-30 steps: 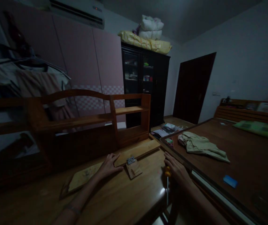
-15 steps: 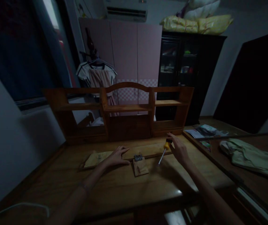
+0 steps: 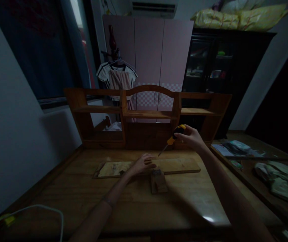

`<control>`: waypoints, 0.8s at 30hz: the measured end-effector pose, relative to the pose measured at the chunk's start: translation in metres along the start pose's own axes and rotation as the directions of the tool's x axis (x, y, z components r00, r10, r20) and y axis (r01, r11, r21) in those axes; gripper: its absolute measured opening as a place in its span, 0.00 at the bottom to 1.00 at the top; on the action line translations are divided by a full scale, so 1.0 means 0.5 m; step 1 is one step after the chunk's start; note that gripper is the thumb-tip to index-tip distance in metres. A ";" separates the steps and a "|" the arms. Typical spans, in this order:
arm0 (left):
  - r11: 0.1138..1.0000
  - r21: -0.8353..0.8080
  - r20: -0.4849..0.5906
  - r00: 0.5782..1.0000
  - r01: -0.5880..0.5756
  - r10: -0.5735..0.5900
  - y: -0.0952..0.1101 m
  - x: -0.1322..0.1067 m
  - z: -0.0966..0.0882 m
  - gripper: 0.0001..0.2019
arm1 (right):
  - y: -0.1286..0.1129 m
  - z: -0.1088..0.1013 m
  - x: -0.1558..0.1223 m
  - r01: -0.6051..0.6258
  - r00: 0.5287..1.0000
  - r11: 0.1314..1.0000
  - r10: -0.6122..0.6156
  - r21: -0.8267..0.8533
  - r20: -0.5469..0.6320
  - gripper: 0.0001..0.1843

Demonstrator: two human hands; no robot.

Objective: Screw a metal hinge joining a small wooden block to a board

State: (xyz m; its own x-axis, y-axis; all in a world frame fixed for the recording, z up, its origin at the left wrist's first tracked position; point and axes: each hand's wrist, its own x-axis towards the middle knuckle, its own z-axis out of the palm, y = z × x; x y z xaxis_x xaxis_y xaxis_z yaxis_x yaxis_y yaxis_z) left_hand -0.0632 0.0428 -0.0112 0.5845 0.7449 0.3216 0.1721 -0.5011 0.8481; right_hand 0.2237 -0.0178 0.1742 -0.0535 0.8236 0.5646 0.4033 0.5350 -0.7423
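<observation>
My right hand [image 3: 194,138] grips a yellow-and-black screwdriver [image 3: 173,135] by its handle. The shank slants down to the left, its tip in the air above a long wooden board [image 3: 179,165] lying on the desk. My left hand [image 3: 143,163] reaches over the board, fingers loosely apart, with nothing visible in its grasp. Just below its fingertips is a small metal hinge [image 3: 156,172], dim and partly shadowed. It sits where a small wooden block [image 3: 159,184] meets the board's near edge. Whether my left fingers touch the hinge I cannot tell.
A wooden shelf unit [image 3: 149,116] stands along the back of the desk [image 3: 123,208]. A white cable [image 3: 40,206] curls at the front left. Folded clothing [image 3: 280,179] and plastic-wrapped items [image 3: 238,148] lie on the lower surface at right.
My right hand has lifted the screwdriver and tilted it, so its tip is now above the board. My left hand has shifted over the board towards the hinge. The view has turned left.
</observation>
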 end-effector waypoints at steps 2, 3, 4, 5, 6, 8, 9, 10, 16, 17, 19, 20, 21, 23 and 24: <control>0.999 -0.001 -0.050 0.998 -0.040 0.040 -0.004 0.006 0.015 0.22 | -0.011 0.013 0.020 -0.028 0.999 0.999 0.028 0.035 0.016 0.24; 0.998 0.022 -0.069 0.996 -0.062 0.063 -0.006 0.006 0.020 0.20 | -0.016 0.018 0.026 -0.040 0.999 0.998 0.039 0.048 0.032 0.23; 0.995 0.056 -0.083 0.993 -0.083 0.087 -0.007 0.004 0.022 0.18 | -0.020 0.023 0.030 -0.049 0.997 0.997 0.045 0.056 0.058 0.23; 0.990 0.096 -0.093 0.990 -0.100 0.109 -0.005 0.001 0.022 0.16 | -0.025 0.028 0.032 -0.056 0.994 0.997 0.050 0.057 0.097 0.23; 0.984 0.139 -0.102 0.987 -0.113 0.128 -0.001 -0.003 0.022 0.15 | -0.030 0.032 0.033 -0.060 0.988 0.997 0.053 0.043 0.146 0.24; 0.966 0.227 -0.114 0.982 -0.125 0.153 0.011 -0.012 0.021 0.12 | -0.040 0.042 0.030 -0.045 0.963 0.999 0.043 0.000 0.266 0.23; 0.957 0.263 -0.112 0.982 -0.121 0.155 0.020 -0.017 0.021 0.11 | -0.045 0.048 0.027 -0.029 0.952 0.999 0.035 -0.026 0.304 0.22; 0.949 0.293 -0.097 0.984 -0.115 0.149 0.028 -0.022 0.022 0.11 | -0.051 0.056 0.023 -0.005 0.945 0.999 0.021 -0.051 0.326 0.22; 0.922 0.344 0.025 0.984 -0.176 0.179 0.062 -0.038 0.027 0.11 | -0.094 0.101 0.000 0.135 0.916 0.983 -0.077 -0.121 0.394 0.18; 0.918 0.349 0.035 0.981 -0.189 0.189 0.063 -0.038 0.025 0.12 | -0.100 0.104 -0.002 0.158 0.916 0.978 -0.094 -0.134 0.391 0.17; 0.910 0.354 0.038 0.976 -0.214 0.215 0.062 -0.038 0.020 0.14 | -0.109 0.107 -0.003 0.195 0.917 0.967 -0.121 -0.164 0.381 0.16; 0.908 0.352 0.036 0.973 -0.228 0.230 0.060 -0.037 0.018 0.14 | -0.112 0.108 -0.003 0.211 0.918 0.961 -0.131 -0.180 0.375 0.16; 0.907 0.345 0.038 0.969 -0.243 0.245 0.057 -0.036 0.015 0.14 | -0.113 0.108 -0.002 0.222 0.918 0.955 -0.137 -0.195 0.372 0.16; 0.909 0.321 0.049 0.963 -0.267 0.266 0.051 -0.033 0.011 0.13 | -0.111 0.110 -0.001 0.238 0.917 0.944 -0.142 -0.228 0.373 0.16; 0.911 0.309 0.059 0.961 -0.275 0.270 0.047 -0.032 0.009 0.12 | -0.109 0.111 -0.001 0.245 0.916 0.938 -0.142 -0.245 0.375 0.16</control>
State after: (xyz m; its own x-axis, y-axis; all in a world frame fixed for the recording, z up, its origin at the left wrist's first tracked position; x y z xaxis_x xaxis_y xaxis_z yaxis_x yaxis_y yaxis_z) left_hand -0.0647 0.0171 0.0017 0.6550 0.5547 0.5132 0.2408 -0.7970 0.5540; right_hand 0.1508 -0.0367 0.1943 -0.4488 0.7493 0.4869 0.5892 0.6578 -0.4693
